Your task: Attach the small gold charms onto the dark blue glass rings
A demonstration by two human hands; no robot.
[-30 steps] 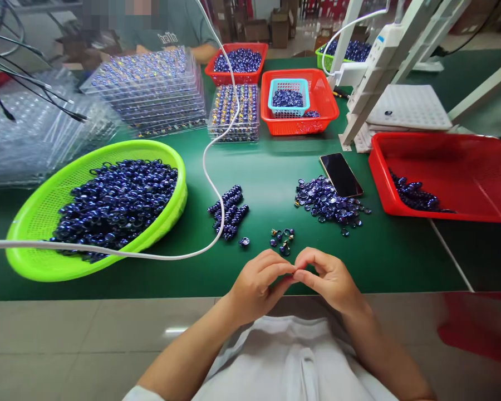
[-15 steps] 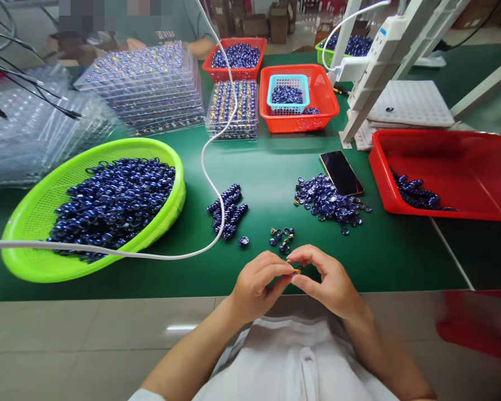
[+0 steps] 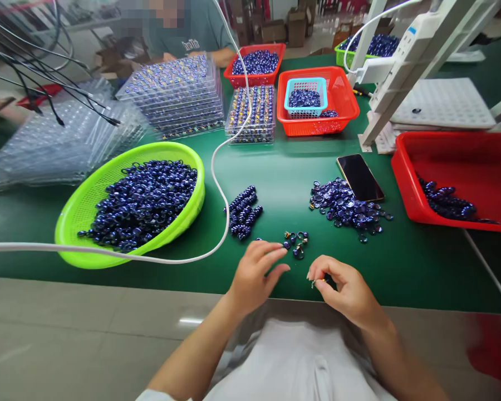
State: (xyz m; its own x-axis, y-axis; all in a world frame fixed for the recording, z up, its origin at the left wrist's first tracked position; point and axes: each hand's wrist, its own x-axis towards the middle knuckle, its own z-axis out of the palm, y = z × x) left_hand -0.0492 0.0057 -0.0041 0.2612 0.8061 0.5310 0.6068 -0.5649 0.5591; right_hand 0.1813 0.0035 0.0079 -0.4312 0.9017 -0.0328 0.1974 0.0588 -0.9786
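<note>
One small piece (image 3: 313,284) was pinched in the right hand (image 3: 347,285); the left hand (image 3: 254,274), fingers parted, hung beside several rings (image 3: 299,253) (stacked trays (image 3: 196,108) looked filled; the green basket (image 3: 77,211) apparently remained).

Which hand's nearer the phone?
Right. The right hand is on the person's side of the phone, slightly left; the left hand is farther off to the left.
</note>
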